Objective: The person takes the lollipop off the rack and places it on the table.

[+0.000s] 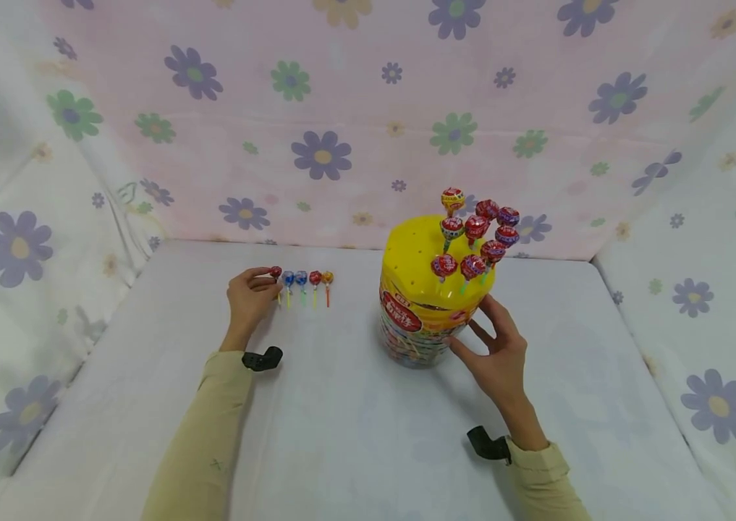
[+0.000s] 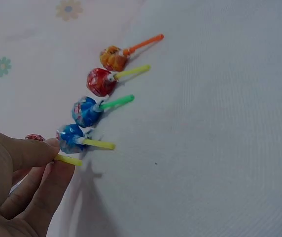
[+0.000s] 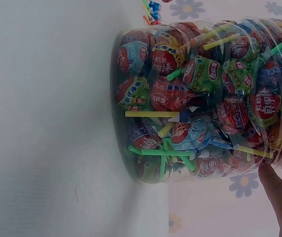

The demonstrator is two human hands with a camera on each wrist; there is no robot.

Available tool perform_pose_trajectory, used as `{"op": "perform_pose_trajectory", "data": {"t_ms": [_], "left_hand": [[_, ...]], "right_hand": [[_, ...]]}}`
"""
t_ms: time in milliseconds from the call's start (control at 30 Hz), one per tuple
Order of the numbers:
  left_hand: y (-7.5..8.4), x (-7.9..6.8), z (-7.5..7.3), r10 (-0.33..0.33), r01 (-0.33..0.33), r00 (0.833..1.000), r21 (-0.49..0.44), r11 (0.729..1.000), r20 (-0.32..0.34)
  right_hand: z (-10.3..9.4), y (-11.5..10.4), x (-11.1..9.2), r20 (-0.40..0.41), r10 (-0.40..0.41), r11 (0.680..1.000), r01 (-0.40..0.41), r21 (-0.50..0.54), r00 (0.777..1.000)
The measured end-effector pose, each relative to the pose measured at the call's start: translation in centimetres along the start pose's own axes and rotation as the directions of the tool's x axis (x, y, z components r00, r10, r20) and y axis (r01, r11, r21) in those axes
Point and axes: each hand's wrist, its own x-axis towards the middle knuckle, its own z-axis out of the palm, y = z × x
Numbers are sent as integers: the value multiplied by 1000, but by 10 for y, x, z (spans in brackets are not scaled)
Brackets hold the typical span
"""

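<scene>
My left hand [image 1: 252,302] pinches a red-wrapped lollipop [image 1: 275,271] by its yellow stick, at the left end of a row of lollipops. In the left wrist view the thumb and fingers cover most of that lollipop. Beside it lie two blue lollipops [image 2: 86,112], a red lollipop [image 2: 101,82] and an orange lollipop [image 2: 114,59]. My right hand [image 1: 501,358] touches the right side of a clear lollipop jar [image 1: 416,347] with spread fingers and thumb. Several lollipops [image 1: 477,228] stand upright in the right part of its yellow lid [image 1: 407,250].
Wrapped lollipops [image 3: 170,94] fill the jar. Several small holes show in the lid's left part. A white cloth [image 1: 341,434] covers the table. Flowered fabric [image 1: 354,87] hangs behind and at both sides. A black wrist mount [image 1: 263,359] sits on the left sleeve.
</scene>
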Motion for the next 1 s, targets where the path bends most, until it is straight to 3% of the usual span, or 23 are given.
{"op": "perform_pose_trajectory", "data": {"t_ms": [233,467,700,867,1000], "left_hand": [[-11,8,4,-6,9,1000,155,988,-16],[-12,10,4,46,-45,999,205,978,0],[-6,6,-5,35,-39,999,243,969,23],[14,-5,-17,72,-81,996,222,972,49],[43,-18,-21,210,-221,973,137,966,91]], "right_hand": [[-1,-1,0,5,-17,999,17,35,1000],[-1,1,1,5,-8,999,8,33,1000],[-2,2,0,4,9,999,-9,30,1000],[-1,2,0,4,-2,1000,2,24,1000],[-1,2,0,3,-1,1000,1,24,1000]]}}
